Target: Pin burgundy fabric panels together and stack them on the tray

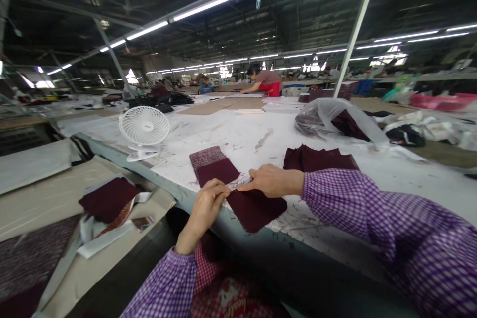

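At the near edge of the white-topped table [231, 131], we have both hands on a plain maroon piece [257, 211], which lies with its near corner reaching that edge. Our left hand [206, 203] comes in from the near left, thumb and index finger pinched together on the piece's far left corner. Our right hand [270, 180] reaches in from the right, palm down over the far side of the piece, its index finger pointing left almost to the left fingertips; we cannot tell whether those fingers grip the cloth or only press on it.

Just beyond our left hand lies a two-tone patch [214, 165], speckled on its far part and plain maroon on its near part. To the right, beyond our right forearm, sits a maroon stack [320, 158] with uneven edges, and farther off a clear plastic bag [316, 118] with dark cloth inside. A white fan [144, 126] stands at the left edge. At the far side, a person in a red apron [271, 88] leans over a work surface.
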`<state>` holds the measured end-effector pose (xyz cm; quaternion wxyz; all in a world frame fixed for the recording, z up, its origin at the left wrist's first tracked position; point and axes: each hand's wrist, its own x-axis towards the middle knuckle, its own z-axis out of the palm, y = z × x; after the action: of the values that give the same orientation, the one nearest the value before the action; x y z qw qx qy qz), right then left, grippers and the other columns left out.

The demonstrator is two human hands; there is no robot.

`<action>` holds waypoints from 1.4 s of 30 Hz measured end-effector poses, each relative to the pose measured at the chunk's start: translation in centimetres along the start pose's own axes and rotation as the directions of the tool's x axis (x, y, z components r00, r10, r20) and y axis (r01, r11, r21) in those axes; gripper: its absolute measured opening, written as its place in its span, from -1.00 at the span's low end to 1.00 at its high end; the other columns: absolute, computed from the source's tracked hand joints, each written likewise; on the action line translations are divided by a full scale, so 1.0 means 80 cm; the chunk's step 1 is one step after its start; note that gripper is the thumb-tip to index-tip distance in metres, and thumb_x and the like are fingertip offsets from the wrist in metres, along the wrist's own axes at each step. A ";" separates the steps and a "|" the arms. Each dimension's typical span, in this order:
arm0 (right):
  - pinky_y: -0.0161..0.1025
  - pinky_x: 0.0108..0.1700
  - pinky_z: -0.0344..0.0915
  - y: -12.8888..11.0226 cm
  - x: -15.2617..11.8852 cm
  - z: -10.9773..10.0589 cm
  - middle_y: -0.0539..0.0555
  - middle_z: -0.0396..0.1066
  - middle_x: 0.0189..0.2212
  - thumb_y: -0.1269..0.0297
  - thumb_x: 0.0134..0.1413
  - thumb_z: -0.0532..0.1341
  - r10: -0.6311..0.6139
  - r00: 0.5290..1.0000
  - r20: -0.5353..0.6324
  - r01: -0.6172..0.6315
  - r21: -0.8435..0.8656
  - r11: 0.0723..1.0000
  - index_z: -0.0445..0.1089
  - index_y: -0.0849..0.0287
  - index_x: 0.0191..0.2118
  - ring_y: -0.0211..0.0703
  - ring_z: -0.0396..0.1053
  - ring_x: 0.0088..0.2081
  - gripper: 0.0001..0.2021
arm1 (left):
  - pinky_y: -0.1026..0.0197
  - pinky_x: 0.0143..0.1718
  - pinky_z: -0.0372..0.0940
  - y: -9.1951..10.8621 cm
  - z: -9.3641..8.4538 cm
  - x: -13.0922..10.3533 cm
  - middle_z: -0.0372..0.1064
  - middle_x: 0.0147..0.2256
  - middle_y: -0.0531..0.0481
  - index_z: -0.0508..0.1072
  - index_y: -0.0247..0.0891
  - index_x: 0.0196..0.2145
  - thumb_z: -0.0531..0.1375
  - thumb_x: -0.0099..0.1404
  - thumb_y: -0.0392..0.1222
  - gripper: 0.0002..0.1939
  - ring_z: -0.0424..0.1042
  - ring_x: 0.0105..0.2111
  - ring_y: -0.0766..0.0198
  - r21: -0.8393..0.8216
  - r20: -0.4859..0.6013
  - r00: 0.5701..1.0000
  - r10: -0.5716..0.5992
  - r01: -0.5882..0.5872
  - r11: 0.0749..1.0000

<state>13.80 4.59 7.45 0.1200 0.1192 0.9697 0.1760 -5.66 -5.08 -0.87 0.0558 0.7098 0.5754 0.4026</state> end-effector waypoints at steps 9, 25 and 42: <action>-0.30 -0.39 0.09 0.002 0.002 -0.009 0.18 0.39 -0.20 0.51 0.09 0.01 -0.014 0.999 0.052 0.014 0.001 1.000 0.07 -0.14 0.28 -0.19 0.35 -0.39 -0.35 | 0.22 -0.25 0.24 0.006 0.000 -0.001 0.36 -0.35 0.00 0.42 -0.24 -0.41 0.08 0.25 -0.33 -0.86 0.35 -0.32 0.28 -0.019 -0.052 0.996 -0.071 0.070 0.997; -0.24 -0.30 0.20 -0.008 0.018 0.001 0.22 0.42 -0.18 0.32 0.23 0.06 0.034 0.994 -0.100 -0.025 0.093 0.995 0.11 -0.09 0.27 -0.14 0.38 -0.33 -0.50 | 0.16 -0.16 0.31 -0.015 -0.002 0.012 0.42 -0.20 -0.08 0.43 -0.29 -0.09 0.06 0.24 -0.33 -0.70 0.42 -0.27 0.25 -0.005 -0.087 0.978 -0.191 0.191 0.982; -0.29 -0.35 0.28 0.137 -0.168 0.006 0.08 0.45 -0.33 0.00 0.07 0.14 0.418 0.903 0.100 -0.271 0.886 0.375 0.38 0.24 -0.19 -0.21 0.37 -0.38 -0.62 | 0.10 -0.22 0.25 0.015 0.009 0.055 0.38 -0.26 -0.19 0.45 -0.31 -0.29 -0.01 0.27 -0.32 -0.76 0.35 -0.18 0.07 0.678 0.127 0.985 -0.121 0.003 0.735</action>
<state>28.65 11.03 13.63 -0.0679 0.3505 0.8761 -0.3240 -4.22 -1.39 1.52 -0.1455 0.6923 0.6990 0.1051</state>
